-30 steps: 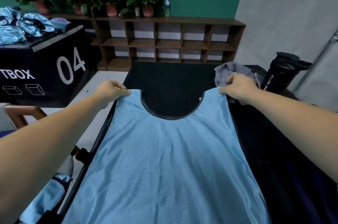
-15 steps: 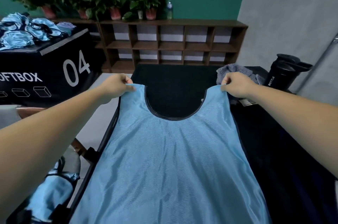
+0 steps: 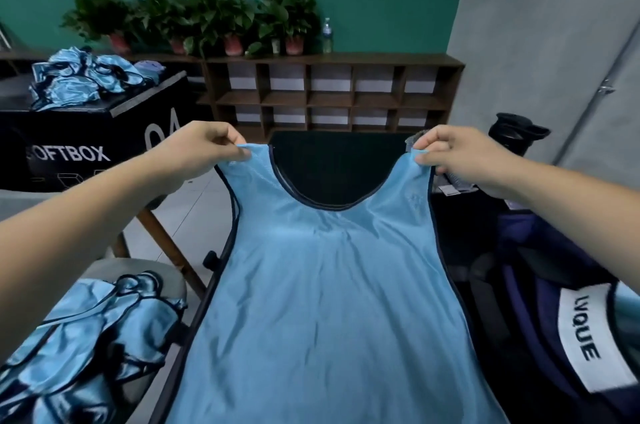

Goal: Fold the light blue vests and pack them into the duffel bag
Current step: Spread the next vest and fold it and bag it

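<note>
Nearest the person, a crumpled heap of vests (image 3: 86,337) lies on a grey seat (image 3: 114,266) at the left. At the right, a dark blue duffel bag (image 3: 519,306) with a white label sits beside the work area. Between them the light blue vest (image 3: 322,302) runs lengthwise down the black table (image 3: 339,160), with its shoulders raised off the surface. How much of the hem rests flat cannot be told. The cloth is a thin, shiny mesh that sags and ripples below the neckline. Judgement: very light, limp and somewhat slippery, with no stiffness to hold a crease. The dark-bound edges look the firmest places to grip. The left hand (image 3: 204,150) pinches the left shoulder strap between thumb and curled fingers. The right hand (image 3: 450,157) pinches the right strap likewise, and the two hands are well apart. Farther off, more vests (image 3: 79,84) are piled on a black box (image 3: 86,153).
</note>
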Demonstrator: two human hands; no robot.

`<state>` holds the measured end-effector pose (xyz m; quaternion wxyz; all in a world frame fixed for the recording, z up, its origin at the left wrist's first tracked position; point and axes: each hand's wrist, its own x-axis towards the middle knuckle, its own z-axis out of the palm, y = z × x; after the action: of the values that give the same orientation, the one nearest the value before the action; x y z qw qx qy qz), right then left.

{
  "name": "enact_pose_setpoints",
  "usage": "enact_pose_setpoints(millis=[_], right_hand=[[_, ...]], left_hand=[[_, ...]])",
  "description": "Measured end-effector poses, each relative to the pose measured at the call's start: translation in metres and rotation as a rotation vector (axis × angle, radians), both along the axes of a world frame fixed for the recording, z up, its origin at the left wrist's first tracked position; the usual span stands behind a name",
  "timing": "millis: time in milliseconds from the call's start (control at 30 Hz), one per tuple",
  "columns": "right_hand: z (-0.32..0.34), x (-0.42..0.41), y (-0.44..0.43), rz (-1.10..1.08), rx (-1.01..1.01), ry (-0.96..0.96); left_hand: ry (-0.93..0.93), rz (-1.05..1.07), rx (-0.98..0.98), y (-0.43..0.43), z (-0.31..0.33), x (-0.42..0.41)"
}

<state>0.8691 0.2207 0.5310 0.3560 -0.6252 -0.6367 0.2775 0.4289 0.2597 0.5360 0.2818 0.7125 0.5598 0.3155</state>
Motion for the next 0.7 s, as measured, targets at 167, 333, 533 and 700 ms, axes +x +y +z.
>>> enact_pose_setpoints(millis=[167,333,533,700], right_hand=[[0.001,-0.003,-0.073,0.077,0.0,-0.05],[-0.005,-0.008,-0.145,0.209,0.049,-0.099],[-0.026,-0.013,-0.222,0.278,0.073,-0.239],[-0.06,-0.014,-0.276,0.298,0.146,-0.414]], left_hand=[[0.022,-0.032,0.016,-0.084,0.005,-0.012],[0.062,-0.053,0.021,-0.162,0.0,-0.019],[0.185,-0.107,0.025,-0.238,-0.023,-0.026],[0.372,-0.212,0.074,-0.281,-0.054,-0.031]])
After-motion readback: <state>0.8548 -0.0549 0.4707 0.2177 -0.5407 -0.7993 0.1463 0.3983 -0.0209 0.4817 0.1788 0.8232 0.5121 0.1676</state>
